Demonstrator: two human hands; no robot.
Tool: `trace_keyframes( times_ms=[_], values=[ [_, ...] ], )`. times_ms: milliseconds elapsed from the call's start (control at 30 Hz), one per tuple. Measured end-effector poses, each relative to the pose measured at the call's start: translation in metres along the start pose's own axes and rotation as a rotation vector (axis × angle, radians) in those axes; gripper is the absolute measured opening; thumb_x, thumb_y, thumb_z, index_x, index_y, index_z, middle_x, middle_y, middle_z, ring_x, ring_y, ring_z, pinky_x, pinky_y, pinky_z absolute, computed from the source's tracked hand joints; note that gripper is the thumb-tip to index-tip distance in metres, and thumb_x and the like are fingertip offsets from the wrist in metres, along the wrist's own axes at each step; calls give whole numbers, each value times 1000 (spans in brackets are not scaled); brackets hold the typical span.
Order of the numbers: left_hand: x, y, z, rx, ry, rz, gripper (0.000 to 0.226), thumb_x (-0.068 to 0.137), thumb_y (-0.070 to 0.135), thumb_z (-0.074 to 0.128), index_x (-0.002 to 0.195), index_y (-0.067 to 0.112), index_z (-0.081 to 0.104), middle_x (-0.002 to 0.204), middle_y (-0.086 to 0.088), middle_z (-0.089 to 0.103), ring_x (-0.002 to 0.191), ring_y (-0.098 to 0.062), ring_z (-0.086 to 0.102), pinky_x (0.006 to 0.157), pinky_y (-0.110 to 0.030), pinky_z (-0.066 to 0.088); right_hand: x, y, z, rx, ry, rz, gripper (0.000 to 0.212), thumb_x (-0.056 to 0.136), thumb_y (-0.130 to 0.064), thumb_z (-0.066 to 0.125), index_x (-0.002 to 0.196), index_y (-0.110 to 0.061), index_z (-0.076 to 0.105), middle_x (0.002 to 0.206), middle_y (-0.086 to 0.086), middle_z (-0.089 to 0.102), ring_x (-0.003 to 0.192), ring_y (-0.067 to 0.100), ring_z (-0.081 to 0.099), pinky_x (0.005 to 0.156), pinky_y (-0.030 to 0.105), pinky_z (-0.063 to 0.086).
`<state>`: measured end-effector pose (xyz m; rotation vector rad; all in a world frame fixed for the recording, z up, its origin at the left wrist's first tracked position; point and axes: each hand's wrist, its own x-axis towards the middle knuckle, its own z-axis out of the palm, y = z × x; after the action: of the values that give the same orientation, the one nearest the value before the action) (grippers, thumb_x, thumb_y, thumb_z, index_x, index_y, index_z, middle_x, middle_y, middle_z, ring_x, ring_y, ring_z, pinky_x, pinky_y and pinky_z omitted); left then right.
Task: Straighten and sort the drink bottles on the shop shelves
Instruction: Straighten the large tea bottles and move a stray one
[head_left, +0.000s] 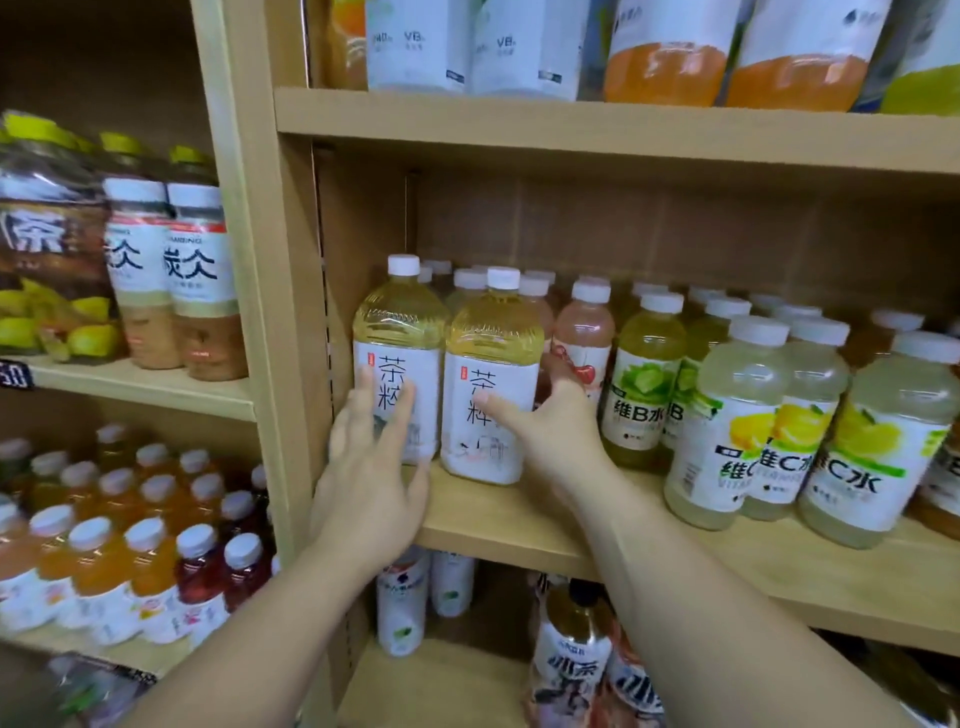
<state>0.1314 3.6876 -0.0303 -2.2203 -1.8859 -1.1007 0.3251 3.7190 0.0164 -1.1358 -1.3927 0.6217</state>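
Two large yellow tea bottles with white labels stand upright side by side at the left end of the middle shelf (519, 525): the left tea bottle (400, 332) and the right tea bottle (493, 353). My left hand (371, 483) is spread flat, fingertips against the left bottle's label, holding nothing. My right hand (550, 431) wraps the right bottle's lower right side, thumb across the label. Behind them stand more white-capped bottles.
To the right are a pink bottle (584, 338), green vitamin B bottles (644, 384) and pale lemon vitamin C bottles (727, 431). A wooden upright (260, 312) separates a left bay of tea and juice bottles (140, 275). Shelves above and below hold more drinks.
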Motion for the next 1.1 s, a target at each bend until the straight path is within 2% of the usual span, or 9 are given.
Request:
trace_keyframes(
  times_ms=[67, 233, 467, 633, 733, 800, 867, 933, 1100],
  values=[
    [-1, 0, -1, 2, 2, 3, 79, 101, 45, 52, 162, 42, 2, 165, 14, -33, 157, -20, -6, 114, -47, 38, 1, 2, 0, 66, -22, 18, 52, 69, -30, 95, 111, -29, 64, 108, -7, 79, 100, 9, 75, 93, 44, 61],
    [0, -2, 0, -2, -6, 4, 78, 101, 50, 50, 162, 43, 2, 165, 15, -32, 157, -17, -9, 116, -48, 35, -1, 2, -1, 86, -75, 40, 70, 75, -34, 91, 132, -27, 51, 116, -9, 76, 106, 7, 73, 95, 42, 60],
    [-4, -11, 0, -95, -39, 93, 84, 87, 86, 14, 161, 47, 7, 164, 19, -33, 155, -10, -21, 119, -54, 26, -29, -6, -5, 28, -123, -14, 55, 88, -39, 79, 134, -29, 52, 126, -16, 69, 113, -3, 65, 102, 36, 56],
    [-11, -9, 3, -183, -60, 123, 81, 82, 87, 18, 156, 56, 10, 168, 18, -25, 157, -17, -20, 120, -57, 23, -50, -14, -7, 33, -192, -95, 50, 96, -31, 70, 140, -32, 47, 131, -18, 66, 121, -1, 62, 105, 33, 51],
    [-16, 0, 6, -312, -27, 184, 76, 90, 79, 26, 158, 47, 18, 173, 10, -2, 159, -19, -4, 127, -51, 13, -55, -16, -10, 53, -228, -105, 49, 98, -30, 68, 142, -29, 46, 134, -15, 66, 125, 4, 61, 108, 38, 50],
    [-20, 6, 11, -449, -15, 240, 68, 99, 67, 32, 159, 36, 28, 166, 8, 31, 154, -18, 25, 123, -53, 28, -57, -17, -10, 81, -238, -100, 50, 98, -32, 66, 144, -26, 46, 136, -11, 66, 126, 6, 62, 106, 35, 51],
    [-26, 17, 13, -660, -62, 208, 59, 102, 56, 39, 157, 34, 34, 150, 15, 51, 139, -9, 48, 109, -49, 46, -60, -20, -11, 121, -218, -99, 53, 98, -34, 62, 146, -21, 44, 137, -6, 65, 127, 10, 62, 105, 33, 52],
    [-31, 28, 15, -810, -111, 174, 57, 102, 49, 44, 157, 34, 35, 145, 17, 56, 133, -6, 55, 105, -45, 52, -65, -22, -15, 177, -185, -91, 52, 100, -34, 57, 147, -16, 44, 139, 1, 65, 128, 17, 62, 107, 40, 51],
    [-45, 64, 27, -955, -108, 192, 71, 98, 65, 44, 160, 34, 28, 149, 8, 53, 139, -20, 50, 109, -53, 45, -84, -36, -48, 195, -98, -66, 47, 100, -47, 56, 140, -22, 50, 131, -1, 69, 120, 17, 67, 97, 40, 57]
  ],
)
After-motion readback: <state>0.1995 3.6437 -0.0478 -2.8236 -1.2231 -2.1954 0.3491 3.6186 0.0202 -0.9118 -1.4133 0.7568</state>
